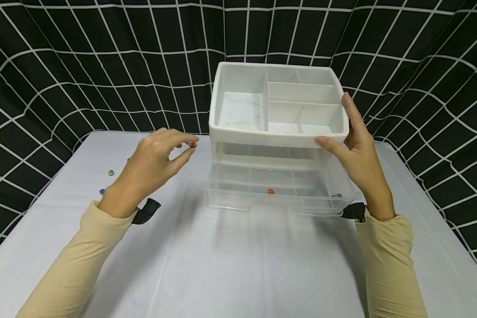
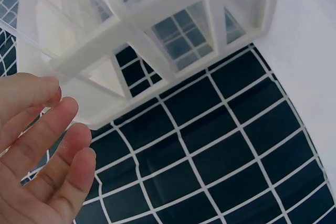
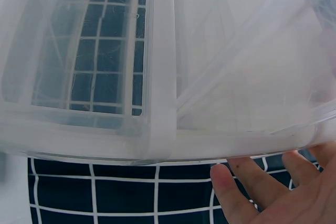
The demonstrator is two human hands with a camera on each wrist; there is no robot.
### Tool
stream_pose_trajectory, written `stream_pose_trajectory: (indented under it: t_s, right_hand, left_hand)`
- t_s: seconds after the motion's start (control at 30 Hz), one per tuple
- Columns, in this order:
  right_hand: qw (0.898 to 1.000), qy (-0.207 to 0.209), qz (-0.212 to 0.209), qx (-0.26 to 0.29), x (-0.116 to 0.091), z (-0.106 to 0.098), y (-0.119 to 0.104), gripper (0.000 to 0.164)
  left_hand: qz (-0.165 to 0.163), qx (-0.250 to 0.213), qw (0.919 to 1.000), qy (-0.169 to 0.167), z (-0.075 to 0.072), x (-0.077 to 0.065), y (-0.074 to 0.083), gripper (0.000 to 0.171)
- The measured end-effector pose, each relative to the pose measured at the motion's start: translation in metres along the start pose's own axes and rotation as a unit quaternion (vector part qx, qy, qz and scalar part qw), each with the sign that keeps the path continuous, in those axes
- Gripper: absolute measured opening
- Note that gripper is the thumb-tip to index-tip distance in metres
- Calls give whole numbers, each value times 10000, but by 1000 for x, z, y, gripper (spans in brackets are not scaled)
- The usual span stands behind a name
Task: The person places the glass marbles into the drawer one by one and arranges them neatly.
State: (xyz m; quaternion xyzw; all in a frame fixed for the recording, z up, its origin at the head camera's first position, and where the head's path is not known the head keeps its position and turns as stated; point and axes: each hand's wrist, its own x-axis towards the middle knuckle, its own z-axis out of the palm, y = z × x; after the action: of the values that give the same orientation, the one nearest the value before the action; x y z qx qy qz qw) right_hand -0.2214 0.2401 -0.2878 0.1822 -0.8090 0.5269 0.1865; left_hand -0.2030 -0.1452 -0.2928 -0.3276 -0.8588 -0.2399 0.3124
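In the head view my left hand (image 1: 153,154) pinches a small orange marble (image 1: 192,144) between thumb and index finger, left of a white drawer organizer (image 1: 278,138). My right hand (image 1: 359,154) grips the organizer's right side, its thumb on the front of the top rim. Below, a clear drawer (image 1: 230,198) is pulled out towards me. Inside it lie an orange marble (image 1: 270,191) and a yellow-green marble (image 1: 302,201). The left wrist view shows the left fingers (image 2: 76,140) near the organizer's side; the marble is hidden there.
On the white cloth to the left lie a green marble (image 1: 111,172) and a blue marble (image 1: 102,191). Another small marble (image 1: 128,159) is partly hidden behind the left hand. Black cloth with a white grid (image 1: 143,66) surrounds the table. Open compartments (image 1: 242,110) top the organizer.
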Motion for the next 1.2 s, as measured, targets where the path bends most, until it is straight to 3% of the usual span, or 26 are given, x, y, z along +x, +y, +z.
stream_pose_trajectory:
  t_s: [0.23,0.57,1.2]
  right_hand:
    - [9999,-5,34,-106,0,0,-1,88]
    - [10000,-5,21,-5,0,0,0,89]
    - [9996,-12,16,-286,0,-1,0,89]
  left_hand:
    - [283,-37,9995,137,-2,2,8,18]
    - [158,-547,9983,119,-4,8,20,19]
    - [334,-1071,9937,57,-2,20,40,19]
